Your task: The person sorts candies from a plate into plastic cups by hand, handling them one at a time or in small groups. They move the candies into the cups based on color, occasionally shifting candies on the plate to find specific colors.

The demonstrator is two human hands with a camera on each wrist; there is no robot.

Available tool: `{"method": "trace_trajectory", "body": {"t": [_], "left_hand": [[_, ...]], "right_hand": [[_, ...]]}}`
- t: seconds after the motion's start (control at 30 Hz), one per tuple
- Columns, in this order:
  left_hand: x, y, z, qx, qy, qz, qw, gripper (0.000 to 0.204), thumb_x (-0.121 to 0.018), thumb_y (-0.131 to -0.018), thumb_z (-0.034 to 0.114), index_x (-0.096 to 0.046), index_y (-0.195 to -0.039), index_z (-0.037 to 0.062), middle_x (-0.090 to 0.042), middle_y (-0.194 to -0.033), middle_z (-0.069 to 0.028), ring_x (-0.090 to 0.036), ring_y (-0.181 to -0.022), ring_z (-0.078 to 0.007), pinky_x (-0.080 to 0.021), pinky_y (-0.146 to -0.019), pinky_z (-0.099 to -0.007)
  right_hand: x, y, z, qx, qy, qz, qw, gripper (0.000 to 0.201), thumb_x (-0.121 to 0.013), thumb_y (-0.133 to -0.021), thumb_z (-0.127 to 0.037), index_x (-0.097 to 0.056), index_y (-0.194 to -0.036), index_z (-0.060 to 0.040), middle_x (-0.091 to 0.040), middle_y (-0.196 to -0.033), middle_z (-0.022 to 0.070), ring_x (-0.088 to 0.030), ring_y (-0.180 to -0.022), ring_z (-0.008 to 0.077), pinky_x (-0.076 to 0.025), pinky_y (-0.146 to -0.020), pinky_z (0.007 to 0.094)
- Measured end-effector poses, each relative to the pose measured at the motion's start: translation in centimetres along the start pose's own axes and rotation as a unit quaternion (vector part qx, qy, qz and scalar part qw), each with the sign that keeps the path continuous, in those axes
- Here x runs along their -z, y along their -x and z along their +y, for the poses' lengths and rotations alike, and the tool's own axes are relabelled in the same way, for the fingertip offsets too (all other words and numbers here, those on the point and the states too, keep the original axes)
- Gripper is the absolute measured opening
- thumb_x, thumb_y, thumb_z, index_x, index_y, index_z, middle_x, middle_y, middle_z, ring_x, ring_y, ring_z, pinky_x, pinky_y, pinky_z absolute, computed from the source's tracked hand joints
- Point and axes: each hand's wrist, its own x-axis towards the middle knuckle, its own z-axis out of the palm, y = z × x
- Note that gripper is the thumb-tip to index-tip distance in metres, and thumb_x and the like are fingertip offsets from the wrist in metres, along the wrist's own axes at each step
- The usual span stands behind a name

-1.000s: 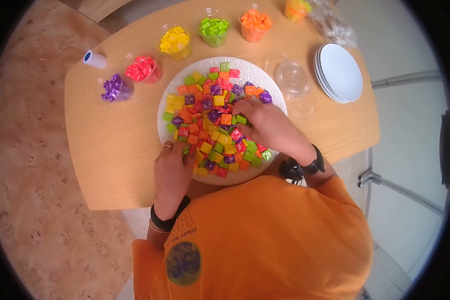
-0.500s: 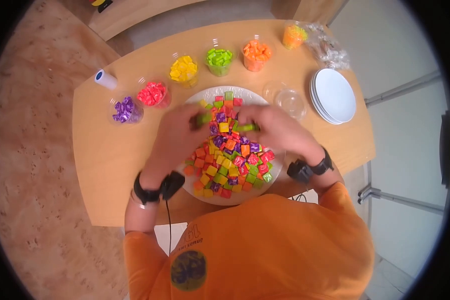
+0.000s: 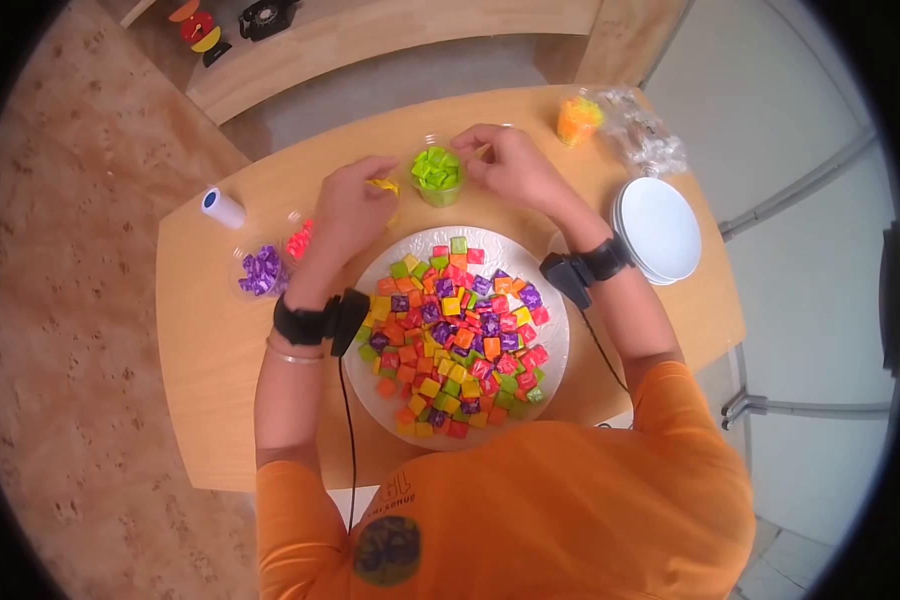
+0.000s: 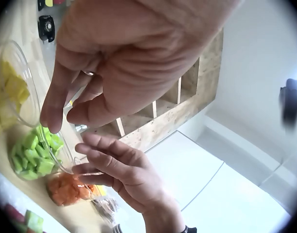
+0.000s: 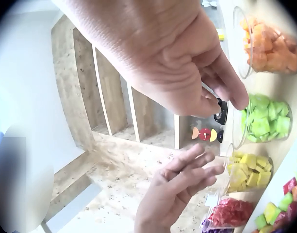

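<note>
A clear plastic cup of green wrapped candies (image 3: pixel 437 172) stands at the back of the table between the two hands. My left hand (image 3: pixel 358 205) is at its left, over the cup of yellow candies (image 5: pixel 248 172), which it mostly covers in the head view. To the right, my right hand (image 3: pixel 518 170) hovers with its fingertips close to the green cup's rim, hiding the cup of orange candies (image 5: pixel 272 51). Both hands have loosely bent fingers and no candy shows in them. In front lies a round white plate (image 3: pixel 558 340) spread with mixed wrapped candies (image 3: pixel 450 345).
Cups of pink candies (image 3: pixel 299 240) and purple candies (image 3: pixel 261 271) stand at the left beside a white cylinder (image 3: pixel 223 208). At the right are stacked white plates (image 3: pixel 658 228), a clear plastic bag (image 3: pixel 642 137) and an orange-yellow cup (image 3: pixel 578 120). A shelf (image 3: pixel 400 40) runs behind the table.
Both hands have moved from over the plate to the cups at the back. Half a second ago each held green candies; none show in them now. The head view has tilted up.
</note>
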Motion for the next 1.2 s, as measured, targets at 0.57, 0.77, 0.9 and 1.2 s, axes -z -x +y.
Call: {"method": "trace_trajectory", "body": {"t": [0.57, 0.77, 0.9, 1.2], "left_hand": [[3.4, 21.2, -2.3, 0.137, -0.115, 0.216, 0.960, 0.025, -0.065, -0.091, -0.003, -0.071, -0.115, -0.0001, -0.073, -0.097, -0.0093, -0.067, -0.078, -0.0153, -0.055, -0.066, -0.0267], [0.8, 24.6, -3.7, 0.140, -0.132, 0.160, 0.968, 0.026, -0.069, -0.089, -0.002, -0.071, -0.116, 0.0005, -0.071, -0.097, -0.0137, -0.068, -0.074, -0.0172, -0.054, -0.060, -0.0275], [-1.3, 24.0, 0.3, 0.031, -0.198, 0.032, 0.979, 0.038, -0.078, -0.084, 0.008, -0.070, -0.121, 0.0035, -0.069, -0.102, -0.0149, -0.064, -0.097, -0.0321, -0.055, -0.084, -0.0401], [-2.6, 26.4, 2.4, 0.020, -0.213, -0.078, 0.974, 0.066, -0.085, -0.074, 0.015, -0.060, -0.135, 0.0053, -0.062, -0.124, -0.0160, -0.053, -0.120, -0.0350, -0.050, -0.095, -0.0436]], "right_hand": [[4.4, 9.1, 0.8, -0.031, 0.083, 0.089, 0.992, 0.019, -0.068, -0.090, -0.006, -0.073, -0.107, -0.0012, -0.072, -0.104, 0.0166, -0.070, -0.084, 0.0273, -0.055, -0.075, 0.0365], [4.2, 15.1, -0.8, -0.114, 0.072, 0.025, 0.991, 0.016, -0.068, -0.091, -0.006, -0.072, -0.105, 0.0004, -0.072, -0.097, 0.0153, -0.068, -0.074, 0.0248, -0.054, -0.069, 0.0340], [1.2, 18.3, -2.9, -0.050, 0.040, -0.088, 0.994, 0.021, -0.072, -0.088, -0.007, -0.071, -0.109, -0.0038, -0.069, -0.094, 0.0138, -0.068, -0.076, 0.0276, -0.056, -0.070, 0.0361], [-0.5, 23.0, -5.7, -0.017, 0.069, -0.165, 0.984, 0.032, -0.076, -0.086, -0.013, -0.069, -0.116, -0.0060, -0.067, -0.107, 0.0126, -0.068, -0.089, 0.0323, -0.057, -0.077, 0.0411]]}}
